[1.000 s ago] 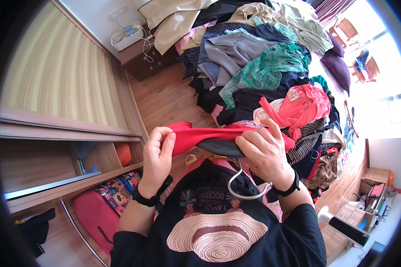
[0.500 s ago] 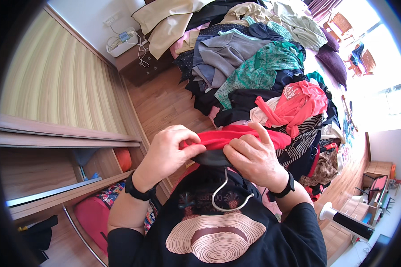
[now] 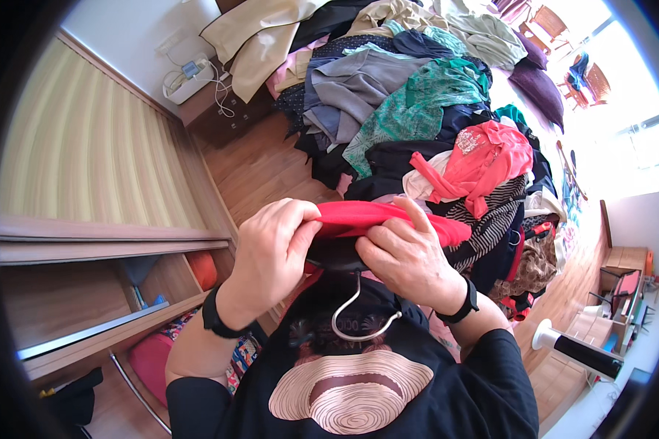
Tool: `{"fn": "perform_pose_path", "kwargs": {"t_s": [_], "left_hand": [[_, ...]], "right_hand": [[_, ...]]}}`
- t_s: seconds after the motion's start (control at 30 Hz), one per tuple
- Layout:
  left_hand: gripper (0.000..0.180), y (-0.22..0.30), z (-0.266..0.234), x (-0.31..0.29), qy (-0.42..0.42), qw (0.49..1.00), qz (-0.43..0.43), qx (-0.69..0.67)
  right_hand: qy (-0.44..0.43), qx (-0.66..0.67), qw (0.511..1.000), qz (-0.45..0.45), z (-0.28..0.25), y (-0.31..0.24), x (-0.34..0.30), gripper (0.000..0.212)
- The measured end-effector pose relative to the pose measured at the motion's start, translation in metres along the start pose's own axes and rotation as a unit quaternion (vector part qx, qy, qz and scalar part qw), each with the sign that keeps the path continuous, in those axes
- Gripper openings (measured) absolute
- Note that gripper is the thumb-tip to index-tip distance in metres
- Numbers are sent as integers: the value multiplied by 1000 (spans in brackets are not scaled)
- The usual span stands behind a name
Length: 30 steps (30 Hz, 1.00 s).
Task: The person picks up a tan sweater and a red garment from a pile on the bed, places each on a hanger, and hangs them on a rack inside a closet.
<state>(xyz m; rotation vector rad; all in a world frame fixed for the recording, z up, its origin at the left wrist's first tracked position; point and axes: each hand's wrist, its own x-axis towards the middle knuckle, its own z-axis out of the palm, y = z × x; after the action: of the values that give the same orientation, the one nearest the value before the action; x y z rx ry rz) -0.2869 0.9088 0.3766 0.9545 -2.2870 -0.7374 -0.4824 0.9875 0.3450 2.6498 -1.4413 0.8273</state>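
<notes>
In front of my chest, a red garment (image 3: 366, 215) stretches between both hands. Just below its edge lies a black hanger (image 3: 335, 256), its silver hook hanging down toward me. My left hand (image 3: 271, 252) pinches the garment's left end between thumb and fingers. Closed around the garment and the hanger is my right hand (image 3: 408, 260), its index finger raised over the cloth. The rest of the hanger is hidden behind fabric and fingers.
Ahead, a large pile of clothes covers a bed, with a green patterned garment (image 3: 425, 102) and a coral top (image 3: 490, 164) on it. An open wardrobe (image 3: 69, 300) stands at left. Purple pillows (image 3: 538, 91) lie at far right; a white-and-black cylinder (image 3: 578, 351) stands at lower right.
My left hand has shifted slightly up and left, drawing the red cloth's edge tauter. The hanger and its hook have moved a little to the left. My right hand keeps its grip.
</notes>
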Motion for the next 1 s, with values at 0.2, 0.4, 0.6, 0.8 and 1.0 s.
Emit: {"fn": "perform_pose_path", "kwargs": {"t_s": [0.2, 0.4, 0.6, 0.8, 1.0], "left_hand": [[10, 8, 10, -4, 9, 995, 98, -29], [42, -5, 2, -22, -60, 987, 77, -129], [41, -8, 12, -26, 7, 993, 116, 1], [36, -18, 4, -32, 93, 982, 155, 59], [33, -22, -8, -34, 113, 981, 150, 49]], "right_hand": [[62, -3, 998, 7, -9, 6, 5, 23], [94, 30, 995, -10, -3, 6, 5, 28], [95, 40, 995, -5, 0, 0, 11, 27], [221, 78, 961, 149, -18, 14, -11, 35], [171, 189, 900, 353, -3, 21, -48, 30]]}}
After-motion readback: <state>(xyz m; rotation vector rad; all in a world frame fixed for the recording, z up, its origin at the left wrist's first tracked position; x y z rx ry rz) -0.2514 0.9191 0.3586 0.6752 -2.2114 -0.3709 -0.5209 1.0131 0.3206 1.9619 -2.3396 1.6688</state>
